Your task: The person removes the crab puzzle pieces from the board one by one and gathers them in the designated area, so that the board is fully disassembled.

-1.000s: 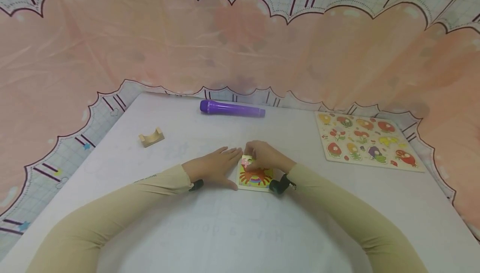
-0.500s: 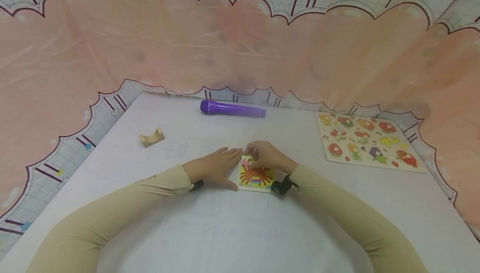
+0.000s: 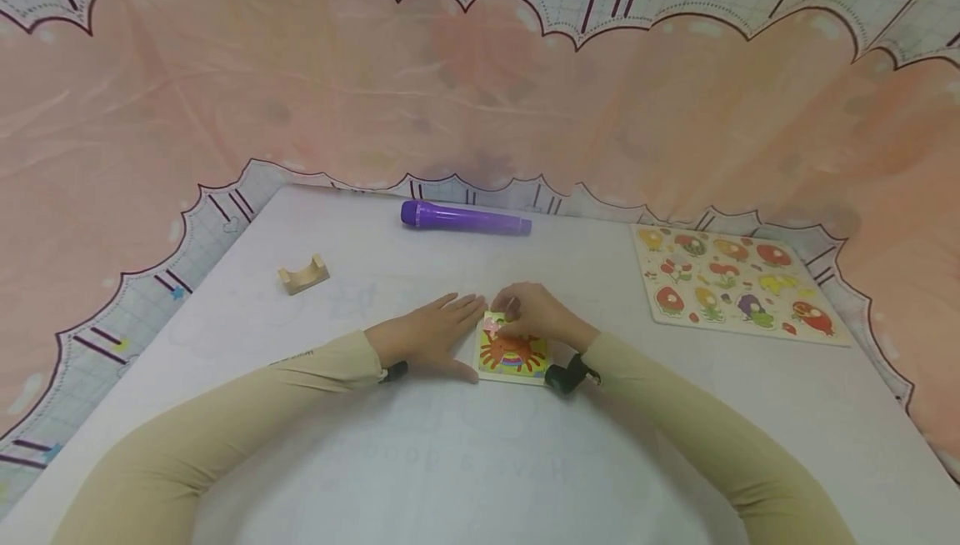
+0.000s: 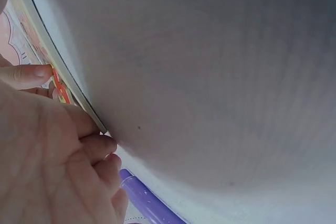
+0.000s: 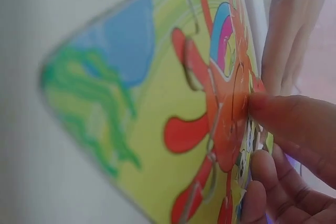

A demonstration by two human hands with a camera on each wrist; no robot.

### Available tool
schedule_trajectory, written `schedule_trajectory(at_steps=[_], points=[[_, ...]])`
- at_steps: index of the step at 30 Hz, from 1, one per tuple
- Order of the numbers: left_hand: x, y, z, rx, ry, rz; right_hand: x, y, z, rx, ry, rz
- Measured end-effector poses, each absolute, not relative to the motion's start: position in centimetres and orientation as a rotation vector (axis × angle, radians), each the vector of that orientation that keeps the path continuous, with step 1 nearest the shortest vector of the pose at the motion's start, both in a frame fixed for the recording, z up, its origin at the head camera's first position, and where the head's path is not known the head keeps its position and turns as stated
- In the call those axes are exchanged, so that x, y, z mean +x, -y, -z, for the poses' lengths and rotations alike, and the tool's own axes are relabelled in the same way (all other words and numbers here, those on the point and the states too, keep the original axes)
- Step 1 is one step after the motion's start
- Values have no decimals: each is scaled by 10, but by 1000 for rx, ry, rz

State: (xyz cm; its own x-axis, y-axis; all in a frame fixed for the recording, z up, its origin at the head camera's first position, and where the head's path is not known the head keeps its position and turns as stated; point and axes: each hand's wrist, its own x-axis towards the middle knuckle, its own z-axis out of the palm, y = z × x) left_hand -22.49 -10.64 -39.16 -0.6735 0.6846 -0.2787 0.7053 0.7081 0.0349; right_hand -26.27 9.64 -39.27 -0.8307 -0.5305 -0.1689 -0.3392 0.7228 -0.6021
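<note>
A small square jigsaw puzzle [image 3: 513, 355], with an orange-red crab on yellow, lies flat on the white table in front of me. Along its left edge my left hand [image 3: 427, 332] rests palm down, fingers stretched away and thumb by the near left corner. In the left wrist view its fingertips [image 4: 102, 145] touch the board's edge. My right hand [image 3: 542, 313] reaches over the puzzle's far part, with thumb and fingers pinching a puzzle piece [image 5: 257, 141] at the crab's upper body. The fingers hide most of that piece. Joints between other pieces show in the right wrist view.
A purple toy microphone [image 3: 465, 217] lies at the back. A small wooden block with a curved hollow [image 3: 303, 275] stands at the back left. At the right is a wooden fruit-and-vegetable puzzle board [image 3: 738, 282]. A patterned peach curtain [image 3: 480, 95] hangs behind the table.
The right hand's fingers shift very slightly over the puzzle's far left part. The left hand stays in place along the edge, and the other things have not moved.
</note>
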Motion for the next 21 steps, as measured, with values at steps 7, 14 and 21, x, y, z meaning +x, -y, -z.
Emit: schedule_trajectory(at_steps=[7,14,21], points=[[-227,106,396,1090,-2648,165,-261,-98,391,-701,-2593,820],[-227,107,397,1104,-2657,176,-262,-101,394,-741,-2636,824],[-225,106,396,1112,-2661,191,-267,-110,397,-740,-2617,927]])
